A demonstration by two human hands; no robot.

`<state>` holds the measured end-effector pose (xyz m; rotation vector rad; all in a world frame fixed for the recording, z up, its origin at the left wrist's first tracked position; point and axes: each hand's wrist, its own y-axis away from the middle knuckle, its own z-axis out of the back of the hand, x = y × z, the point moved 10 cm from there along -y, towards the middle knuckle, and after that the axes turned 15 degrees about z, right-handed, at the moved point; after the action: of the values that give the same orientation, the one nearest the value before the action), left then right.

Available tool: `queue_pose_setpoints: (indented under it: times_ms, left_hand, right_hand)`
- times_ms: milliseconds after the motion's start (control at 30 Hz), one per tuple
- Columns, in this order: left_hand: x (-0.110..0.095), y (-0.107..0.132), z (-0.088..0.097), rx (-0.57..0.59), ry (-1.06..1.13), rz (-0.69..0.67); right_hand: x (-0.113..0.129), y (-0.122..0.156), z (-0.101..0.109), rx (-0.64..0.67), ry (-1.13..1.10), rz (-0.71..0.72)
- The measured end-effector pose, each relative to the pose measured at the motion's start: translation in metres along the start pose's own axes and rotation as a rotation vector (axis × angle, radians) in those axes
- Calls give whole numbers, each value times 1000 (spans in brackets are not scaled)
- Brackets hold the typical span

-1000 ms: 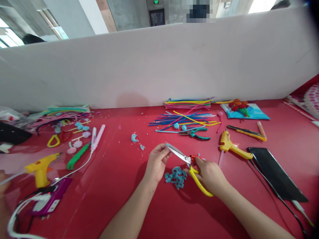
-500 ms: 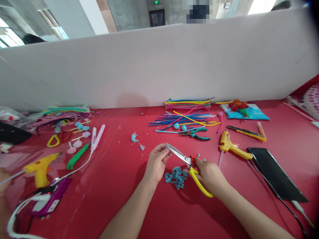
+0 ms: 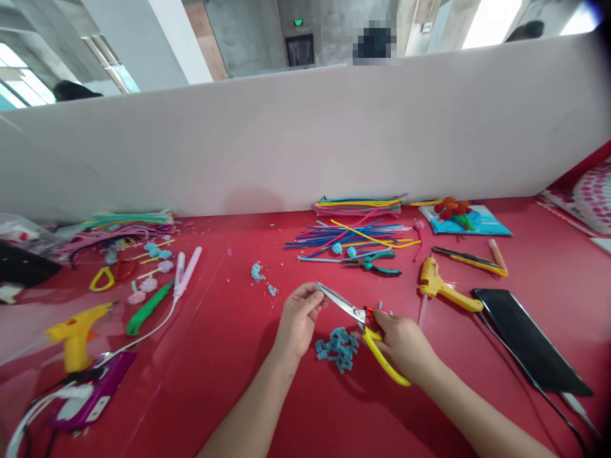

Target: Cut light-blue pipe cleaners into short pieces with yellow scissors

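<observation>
My right hand is closed on the scissors, which have a yellow and a red handle. Their blades point to the upper left and look almost closed. At the tip, the pinched thumb and fingers of my left hand meet the blades; what they hold is too small to make out. Just below, between my two hands, lies a loose pile of short light-blue pieces on the red table. Blue fluff is scattered beyond my left hand.
Behind are pipe cleaners, pliers and a white partition. To the right are a yellow glue gun and a black power bank-like slab. Another glue gun and a purple power strip lie left.
The view has tilted up slightly, so everything sits a little lower. My hands and the scissors stay nearly in place. Another person's hand at the left edge has gone from view.
</observation>
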<state>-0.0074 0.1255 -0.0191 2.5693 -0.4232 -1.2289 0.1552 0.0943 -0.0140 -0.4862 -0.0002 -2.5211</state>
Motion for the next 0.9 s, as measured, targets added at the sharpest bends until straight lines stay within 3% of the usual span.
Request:
queue_pose_setpoints:
  times_ms: [167, 467, 700, 900]
  left_hand:
    - [5, 0, -4, 34, -45, 47]
    - [55, 10, -38, 202, -244, 343]
    - [72, 14, -44, 230, -371, 411]
    - [64, 10, -40, 150, -490, 304]
  right_hand:
    - [-12, 0, -1, -145, -371, -106]
    - [-6, -3, -7, -185, -846, -236]
    - [-1, -5, -1, -221, -975, -227]
    - [-9, -3, -12, -224, -924, -233]
